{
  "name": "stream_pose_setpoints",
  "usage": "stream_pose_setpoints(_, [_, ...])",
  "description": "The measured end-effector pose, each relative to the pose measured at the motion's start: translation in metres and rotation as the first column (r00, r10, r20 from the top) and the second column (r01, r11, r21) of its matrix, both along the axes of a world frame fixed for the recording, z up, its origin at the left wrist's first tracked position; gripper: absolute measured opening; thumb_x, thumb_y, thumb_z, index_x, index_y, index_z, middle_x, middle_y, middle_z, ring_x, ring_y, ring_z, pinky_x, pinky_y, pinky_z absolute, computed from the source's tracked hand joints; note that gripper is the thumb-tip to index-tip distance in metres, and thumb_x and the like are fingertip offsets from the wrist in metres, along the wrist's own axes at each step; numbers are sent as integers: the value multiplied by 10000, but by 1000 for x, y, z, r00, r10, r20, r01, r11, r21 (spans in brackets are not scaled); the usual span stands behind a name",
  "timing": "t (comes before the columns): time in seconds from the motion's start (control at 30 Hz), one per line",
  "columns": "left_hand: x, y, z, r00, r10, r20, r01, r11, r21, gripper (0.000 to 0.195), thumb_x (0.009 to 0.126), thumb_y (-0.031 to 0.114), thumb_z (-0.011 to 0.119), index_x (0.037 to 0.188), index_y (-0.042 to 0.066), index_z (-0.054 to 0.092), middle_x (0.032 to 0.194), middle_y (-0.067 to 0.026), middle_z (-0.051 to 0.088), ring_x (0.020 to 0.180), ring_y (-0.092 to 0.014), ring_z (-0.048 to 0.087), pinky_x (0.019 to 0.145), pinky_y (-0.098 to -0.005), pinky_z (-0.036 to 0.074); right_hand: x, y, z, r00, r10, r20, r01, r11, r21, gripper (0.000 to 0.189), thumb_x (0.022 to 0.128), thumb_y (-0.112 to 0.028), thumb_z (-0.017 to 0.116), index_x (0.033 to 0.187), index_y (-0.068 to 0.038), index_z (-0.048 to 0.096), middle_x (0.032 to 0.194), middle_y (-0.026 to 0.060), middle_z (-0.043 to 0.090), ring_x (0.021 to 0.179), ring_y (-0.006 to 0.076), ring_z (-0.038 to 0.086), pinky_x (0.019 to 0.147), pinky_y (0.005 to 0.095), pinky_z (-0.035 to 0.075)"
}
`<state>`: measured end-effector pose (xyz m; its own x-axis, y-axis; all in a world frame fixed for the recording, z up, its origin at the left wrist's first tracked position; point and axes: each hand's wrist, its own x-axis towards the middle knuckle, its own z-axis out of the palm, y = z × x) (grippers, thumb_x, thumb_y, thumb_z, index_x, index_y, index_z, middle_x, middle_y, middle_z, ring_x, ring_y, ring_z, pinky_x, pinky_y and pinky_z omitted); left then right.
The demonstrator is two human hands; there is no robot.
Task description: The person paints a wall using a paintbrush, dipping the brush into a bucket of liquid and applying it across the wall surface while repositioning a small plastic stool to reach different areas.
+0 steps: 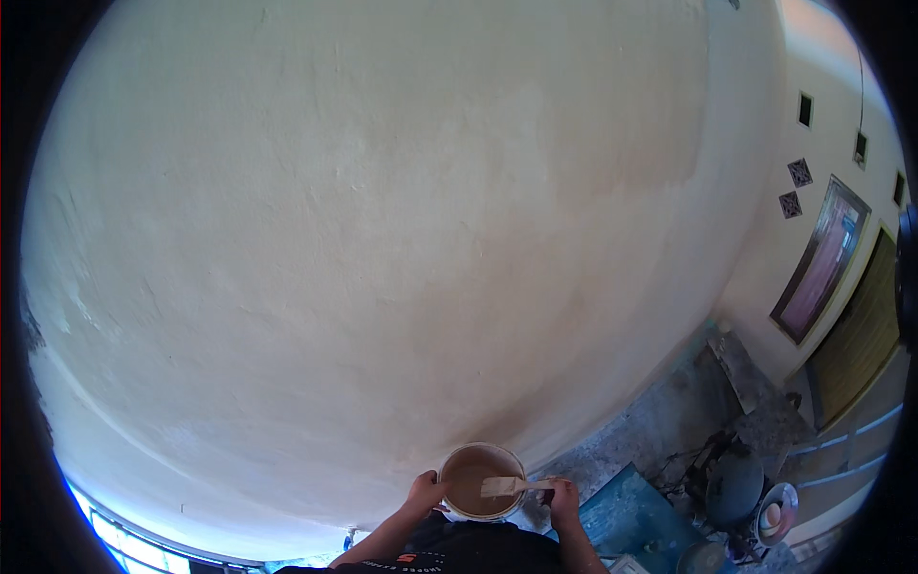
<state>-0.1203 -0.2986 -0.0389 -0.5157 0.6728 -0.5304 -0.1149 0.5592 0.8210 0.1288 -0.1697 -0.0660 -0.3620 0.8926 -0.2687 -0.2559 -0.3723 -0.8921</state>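
My left hand grips the left rim of a round white plastic bucket, which is close against my body at the bottom of the view. Inside the bucket is a brownish liquid. My right hand is closed around the handle of a flat paintbrush, with its pale bristle end over the bucket's opening. In front of me rises a broad plastered wall with damp-looking, darker patches.
At the lower right are a blue board or tabletop, a round dark object and a basin holding small items, on a stained floor. Farther right, a wall has a framed window and a wooden door.
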Motion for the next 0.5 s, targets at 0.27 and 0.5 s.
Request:
stream_pose_setpoints(0.27, [-5,1,-15,999,-2,33,2,1000,1,266,715,161,599,850,-55,522,769,-128,535,624,-248,613,487,-360,573,3,-6,-8,1000,-31,2,31,999,-15,247,861,-169,406,824,12,570,611,78,555,494,152,531,447,265,435])
stream_pose_setpoints(0.5, [-4,3,-10,999,-30,12,30,999,-29,300,722,164,620,894,-62,525,794,-143,562,646,-252,622,494,-361,571,4,-4,-5,999,-25,37,24,999,31,248,848,-152,405,819,22,579,631,94,568,504,164,540,452,274,438])
